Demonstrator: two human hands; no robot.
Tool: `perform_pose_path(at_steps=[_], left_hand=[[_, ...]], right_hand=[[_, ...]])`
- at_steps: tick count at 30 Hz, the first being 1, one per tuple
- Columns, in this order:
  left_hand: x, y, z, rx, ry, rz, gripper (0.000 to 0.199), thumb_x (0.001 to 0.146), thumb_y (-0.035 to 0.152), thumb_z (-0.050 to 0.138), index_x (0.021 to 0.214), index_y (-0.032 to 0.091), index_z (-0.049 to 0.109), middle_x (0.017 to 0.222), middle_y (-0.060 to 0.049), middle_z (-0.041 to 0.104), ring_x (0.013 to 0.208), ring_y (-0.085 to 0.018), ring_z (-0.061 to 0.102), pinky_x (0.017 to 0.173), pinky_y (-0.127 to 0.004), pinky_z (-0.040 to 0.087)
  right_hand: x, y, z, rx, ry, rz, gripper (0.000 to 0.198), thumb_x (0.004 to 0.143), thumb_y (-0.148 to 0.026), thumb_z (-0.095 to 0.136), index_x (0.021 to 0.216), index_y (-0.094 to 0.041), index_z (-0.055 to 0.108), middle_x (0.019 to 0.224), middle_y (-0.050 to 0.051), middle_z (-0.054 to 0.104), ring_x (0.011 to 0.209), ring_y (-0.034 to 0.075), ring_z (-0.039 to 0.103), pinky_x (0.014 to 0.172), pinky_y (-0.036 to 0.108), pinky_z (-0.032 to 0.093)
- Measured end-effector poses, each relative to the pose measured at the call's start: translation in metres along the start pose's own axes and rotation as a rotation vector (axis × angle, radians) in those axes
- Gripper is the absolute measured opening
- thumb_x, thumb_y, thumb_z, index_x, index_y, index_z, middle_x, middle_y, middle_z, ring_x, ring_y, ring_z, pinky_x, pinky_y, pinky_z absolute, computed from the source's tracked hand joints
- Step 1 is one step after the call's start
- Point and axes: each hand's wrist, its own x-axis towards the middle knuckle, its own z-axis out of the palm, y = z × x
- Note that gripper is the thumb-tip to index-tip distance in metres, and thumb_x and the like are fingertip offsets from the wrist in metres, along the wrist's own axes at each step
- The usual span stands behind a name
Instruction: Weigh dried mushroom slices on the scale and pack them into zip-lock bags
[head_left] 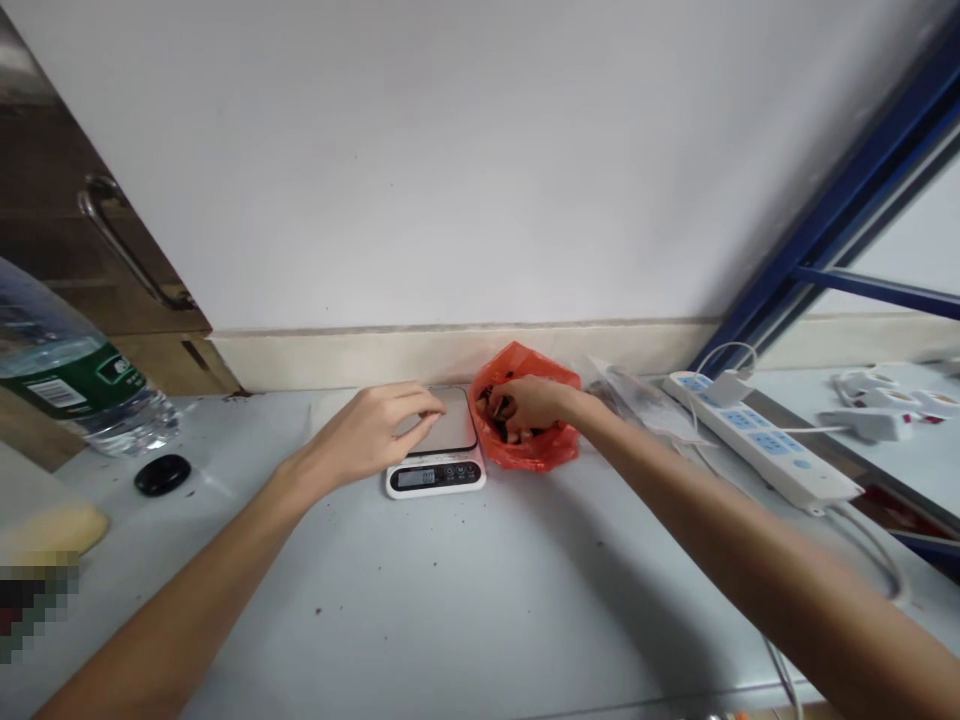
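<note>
My left hand [386,425] hovers over the left part of a white digital kitchen scale [454,424], thumb and fingertips brought together in a pinch. Whatever lies between those tips is too small to make out. A lit display [417,478] faces me on the scale's front. Right beside the scale stands an opened red plastic bag [525,458] holding several small brown and dark pieces [517,434]. Inside its mouth is my right hand [525,400], fingers curled down among the pieces. Its fingertips are partly hidden, so what they grip is unclear.
A large water bottle [82,385] and a black oval object [163,474] are at left. To the right lie a clear plastic bag [645,400], a white power strip [761,440] and cables. A blue metal frame [817,230] rises there; a wall [450,180] stands behind.
</note>
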Motion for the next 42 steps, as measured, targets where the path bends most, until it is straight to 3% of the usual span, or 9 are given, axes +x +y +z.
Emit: perform_pose_path(at_steps=[3,5,10,18,22,28,31,35,42], left_hand=[[-0.009,-0.005,0.002,-0.006,0.011,-0.005,0.027,0.097,0.022,0.044,0.092,0.021,0.07,0.089,-0.004,0.076,0.08,-0.017,0.069,0.076,-0.03,0.053],[-0.015,-0.009,0.004,-0.009,0.027,-0.019,0.026,0.097,0.022,0.044,0.091,0.02,0.069,0.088,-0.004,0.075,0.078,-0.017,0.069,0.074,-0.03,0.053],[-0.03,-0.015,0.007,-0.042,0.072,-0.067,0.025,0.097,0.023,0.045,0.091,0.02,0.07,0.088,-0.004,0.075,0.078,-0.018,0.07,0.074,-0.029,0.054],[-0.04,-0.019,0.006,-0.046,0.071,-0.116,0.025,0.095,0.02,0.046,0.09,0.02,0.07,0.087,-0.004,0.076,0.076,-0.017,0.069,0.073,-0.028,0.053],[-0.042,-0.023,0.004,-0.034,0.073,-0.174,0.024,0.094,0.02,0.047,0.09,0.02,0.071,0.088,-0.003,0.076,0.077,-0.017,0.07,0.074,-0.029,0.053],[-0.048,-0.032,0.001,0.021,0.075,-0.263,0.025,0.093,0.023,0.047,0.092,0.02,0.072,0.09,-0.004,0.077,0.08,-0.02,0.07,0.072,-0.03,0.052],[-0.052,-0.036,-0.001,0.067,0.052,-0.286,0.027,0.094,0.024,0.046,0.092,0.02,0.072,0.09,-0.005,0.077,0.08,-0.02,0.071,0.072,-0.031,0.052],[-0.057,-0.039,-0.002,0.127,-0.002,-0.321,0.026,0.094,0.023,0.046,0.091,0.019,0.071,0.088,-0.005,0.076,0.079,-0.021,0.071,0.071,-0.032,0.052],[-0.057,-0.038,0.001,0.133,-0.058,-0.39,0.028,0.096,0.026,0.044,0.101,0.02,0.071,0.097,-0.006,0.076,0.086,-0.022,0.071,0.077,-0.033,0.052]], right_hand=[[-0.001,-0.002,-0.004,0.026,-0.079,0.146,0.024,0.073,-0.013,0.065,0.093,-0.02,0.076,0.07,0.004,0.072,0.058,0.017,0.064,0.045,0.024,0.038],[-0.003,-0.001,-0.008,0.015,-0.043,0.166,0.029,0.073,-0.01,0.064,0.097,-0.018,0.076,0.075,0.005,0.073,0.06,0.016,0.063,0.046,0.023,0.039],[-0.008,0.005,-0.022,0.053,0.102,0.049,0.032,0.066,-0.004,0.063,0.088,-0.023,0.078,0.081,0.002,0.076,0.071,0.018,0.067,0.058,0.024,0.05],[-0.018,0.013,-0.053,0.084,0.179,-0.03,0.039,0.065,-0.009,0.058,0.092,-0.026,0.08,0.084,-0.002,0.077,0.073,0.017,0.069,0.06,0.024,0.052],[-0.019,-0.005,-0.063,0.12,0.195,-0.14,0.034,0.069,-0.015,0.061,0.096,-0.026,0.08,0.089,-0.001,0.078,0.075,0.018,0.069,0.063,0.026,0.052],[0.004,-0.071,-0.042,0.042,0.114,-0.225,0.033,0.073,-0.011,0.062,0.097,-0.026,0.079,0.094,0.001,0.078,0.081,0.017,0.068,0.068,0.025,0.049],[0.021,-0.089,-0.023,-0.01,-0.003,-0.175,0.031,0.075,-0.007,0.06,0.093,-0.023,0.079,0.092,0.004,0.078,0.073,0.017,0.067,0.062,0.026,0.047],[0.03,-0.094,-0.01,-0.07,-0.104,-0.138,0.034,0.074,-0.002,0.057,0.094,-0.02,0.079,0.09,0.009,0.078,0.07,0.019,0.067,0.058,0.027,0.044],[0.017,-0.085,-0.018,-0.034,-0.106,-0.035,0.065,0.072,-0.004,0.063,0.131,-0.03,0.066,0.12,0.007,0.073,0.096,0.023,0.07,0.064,0.024,0.05]])
